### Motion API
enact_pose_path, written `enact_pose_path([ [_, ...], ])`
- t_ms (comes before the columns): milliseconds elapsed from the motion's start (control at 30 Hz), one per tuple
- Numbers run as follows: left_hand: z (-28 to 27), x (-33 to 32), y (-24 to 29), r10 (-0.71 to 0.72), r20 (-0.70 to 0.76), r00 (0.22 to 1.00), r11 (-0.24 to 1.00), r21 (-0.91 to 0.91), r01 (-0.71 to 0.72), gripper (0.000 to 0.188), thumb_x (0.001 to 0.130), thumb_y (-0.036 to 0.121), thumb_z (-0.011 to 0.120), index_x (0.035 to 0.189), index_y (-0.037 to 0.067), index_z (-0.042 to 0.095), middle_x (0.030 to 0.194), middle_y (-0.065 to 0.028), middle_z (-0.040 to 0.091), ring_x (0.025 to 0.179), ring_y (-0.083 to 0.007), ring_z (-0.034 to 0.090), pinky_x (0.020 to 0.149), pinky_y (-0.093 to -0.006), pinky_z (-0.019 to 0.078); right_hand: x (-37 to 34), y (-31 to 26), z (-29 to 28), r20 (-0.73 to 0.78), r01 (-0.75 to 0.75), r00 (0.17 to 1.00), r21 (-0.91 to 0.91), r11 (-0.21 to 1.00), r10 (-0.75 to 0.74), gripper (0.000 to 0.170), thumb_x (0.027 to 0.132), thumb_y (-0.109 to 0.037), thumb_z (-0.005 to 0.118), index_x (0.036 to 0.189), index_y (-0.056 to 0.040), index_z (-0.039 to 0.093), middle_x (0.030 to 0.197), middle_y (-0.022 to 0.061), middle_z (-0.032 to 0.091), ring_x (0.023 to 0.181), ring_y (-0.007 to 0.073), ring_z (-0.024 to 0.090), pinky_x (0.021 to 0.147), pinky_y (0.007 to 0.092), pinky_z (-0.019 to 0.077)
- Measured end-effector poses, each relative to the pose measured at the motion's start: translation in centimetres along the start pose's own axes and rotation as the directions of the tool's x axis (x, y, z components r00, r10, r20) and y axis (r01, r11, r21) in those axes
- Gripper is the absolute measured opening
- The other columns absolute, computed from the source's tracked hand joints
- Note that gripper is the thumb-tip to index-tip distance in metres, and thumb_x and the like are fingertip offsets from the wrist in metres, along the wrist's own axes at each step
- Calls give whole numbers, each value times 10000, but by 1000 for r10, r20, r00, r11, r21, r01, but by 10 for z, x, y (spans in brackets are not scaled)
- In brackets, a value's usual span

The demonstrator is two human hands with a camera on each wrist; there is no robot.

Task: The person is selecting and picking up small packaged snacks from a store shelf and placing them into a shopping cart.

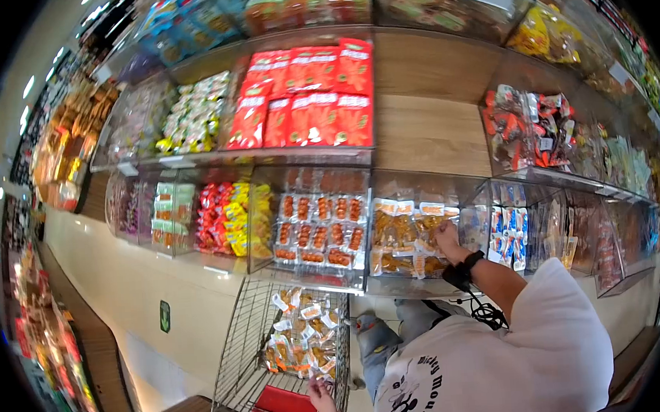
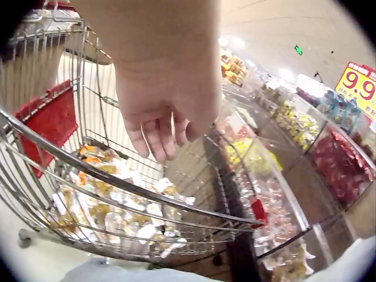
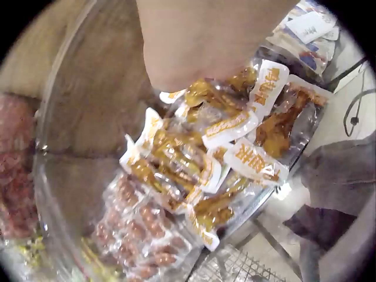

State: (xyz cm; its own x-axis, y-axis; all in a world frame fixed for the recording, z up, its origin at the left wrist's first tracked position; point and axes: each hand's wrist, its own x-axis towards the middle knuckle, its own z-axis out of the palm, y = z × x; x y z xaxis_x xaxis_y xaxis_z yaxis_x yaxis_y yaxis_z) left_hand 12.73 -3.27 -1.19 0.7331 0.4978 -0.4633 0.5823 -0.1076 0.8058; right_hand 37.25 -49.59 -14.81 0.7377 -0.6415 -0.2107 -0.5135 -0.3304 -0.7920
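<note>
My right hand [image 1: 449, 242] reaches into a clear bin, over clear packets of golden-brown meat [image 1: 407, 235] with white labels and orange lettering. In the right wrist view the hand [image 3: 194, 53] covers the upper part of that pile [image 3: 170, 164]; its fingertips are hidden, so I cannot tell whether they pinch a packet. My left hand [image 1: 323, 397] hangs over the shopping cart [image 1: 237, 348], holding nothing. In the left wrist view its fingers [image 2: 157, 141] are loosely bent above the wire basket. Similar packets [image 2: 117, 205] lie heaped in the cart.
Left of that bin are packs of reddish-brown snacks [image 1: 320, 229]; right of it, blue-and-white packets [image 1: 509, 229]. Red bags [image 1: 308, 98] stand on the shelf above. Clear bin walls [image 3: 50, 129] divide the goods. A red panel [image 1: 285, 405] sits at the cart's near end.
</note>
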Motion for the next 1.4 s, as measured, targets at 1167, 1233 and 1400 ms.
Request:
enact_pose_path([
  [1167, -102, -41, -58, -278, -359, 891, 846, 349, 404, 54, 710, 56, 476, 721, 6, 495, 606, -160, 461, 555, -320, 449, 490, -374, 369, -325, -65, 455, 820, 672, -532, 561, -485, 211, 211, 626, -160, 557, 818, -100, 493, 834, 42, 515, 828, 187, 450, 714, 297, 327],
  [1233, -99, -44, -67, -197, -345, 918, 871, 367, 325, 111, 707, 40, 454, 802, 9, 500, 664, -150, 504, 609, -300, 488, 538, -356, 395, -330, -76, 442, 821, 743, -551, 565, -358, 151, 261, 571, -183, 590, 792, -80, 497, 852, 71, 511, 839, 210, 450, 733, 310, 330],
  [1400, -96, -42, -71, -81, -367, 927, 937, 288, 196, 249, 688, -4, 461, 936, 5, 484, 761, -121, 543, 673, -258, 535, 583, -320, 432, -357, -128, 381, 930, 921, -366, 369, 127, -45, 675, 543, -274, 646, 1056, 56, 357, 863, 155, 498, 824, 300, 479, 737, 393, 363],
])
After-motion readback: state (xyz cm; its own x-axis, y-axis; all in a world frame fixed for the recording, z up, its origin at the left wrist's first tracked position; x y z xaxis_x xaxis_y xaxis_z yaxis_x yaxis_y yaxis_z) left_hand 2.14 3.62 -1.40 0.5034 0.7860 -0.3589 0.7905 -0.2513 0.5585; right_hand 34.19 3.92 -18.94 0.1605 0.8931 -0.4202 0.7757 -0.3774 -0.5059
